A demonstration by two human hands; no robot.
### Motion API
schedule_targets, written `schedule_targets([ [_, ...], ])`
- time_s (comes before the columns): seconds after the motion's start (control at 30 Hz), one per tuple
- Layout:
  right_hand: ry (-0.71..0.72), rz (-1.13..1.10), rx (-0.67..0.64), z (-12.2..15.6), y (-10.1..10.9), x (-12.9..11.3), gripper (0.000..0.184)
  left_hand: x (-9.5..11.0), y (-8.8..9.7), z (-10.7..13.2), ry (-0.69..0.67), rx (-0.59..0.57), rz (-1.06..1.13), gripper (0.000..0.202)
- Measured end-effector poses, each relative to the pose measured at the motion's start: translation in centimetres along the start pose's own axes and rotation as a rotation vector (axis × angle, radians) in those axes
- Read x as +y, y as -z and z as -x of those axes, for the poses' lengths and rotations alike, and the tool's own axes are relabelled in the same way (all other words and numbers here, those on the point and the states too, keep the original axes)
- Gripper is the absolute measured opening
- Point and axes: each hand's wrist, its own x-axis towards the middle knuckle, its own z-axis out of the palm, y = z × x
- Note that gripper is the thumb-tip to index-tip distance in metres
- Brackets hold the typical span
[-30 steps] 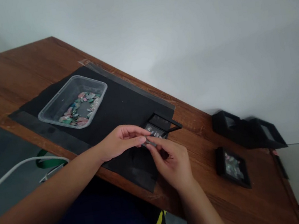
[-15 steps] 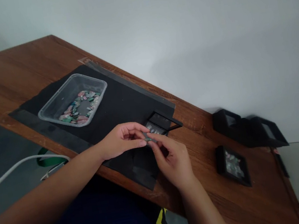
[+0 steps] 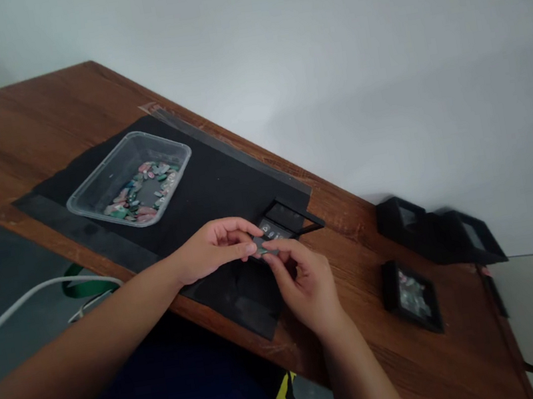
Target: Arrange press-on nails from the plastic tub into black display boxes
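My left hand [image 3: 218, 247] has its thumb and fingers closed together at the tips, and what they grip is too small to make out. Facing it, my right hand [image 3: 306, 277] pinches a small green stone [image 3: 263, 250] between thumb and forefinger. The fingertips of both hands almost meet around it. Directly behind them lies a small black frame [image 3: 291, 212], its raised edge leaning up, with pale pieces on the dark surface inside. My fingers hide its near part.
A clear plastic tub [image 3: 171, 144] with pink, green and white stones stands on a black mat [image 3: 223, 179]. On the wooden table [image 3: 348, 240] to the right lie a black box of pale stones [image 3: 411, 298] and more black boxes [image 3: 437, 226] near the wall.
Both hands have shifted very slightly left, and the fingertips have drawn a little apart, showing more of the green stone. The tub and frame stay where they were.
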Motion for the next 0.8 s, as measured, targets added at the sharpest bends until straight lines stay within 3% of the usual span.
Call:
schedule_targets([
  [0.27,-0.003,-0.025,-0.041,0.14,0.07,0.15,0.015,-0.03,0.11,0.04,0.012,-0.011,0.036,0.032],
  [0.8,0.030,0.244,-0.035,-0.10,0.78,-0.06,0.014,0.30,0.47,0.24,0.045,0.092,0.040,0.038],
])
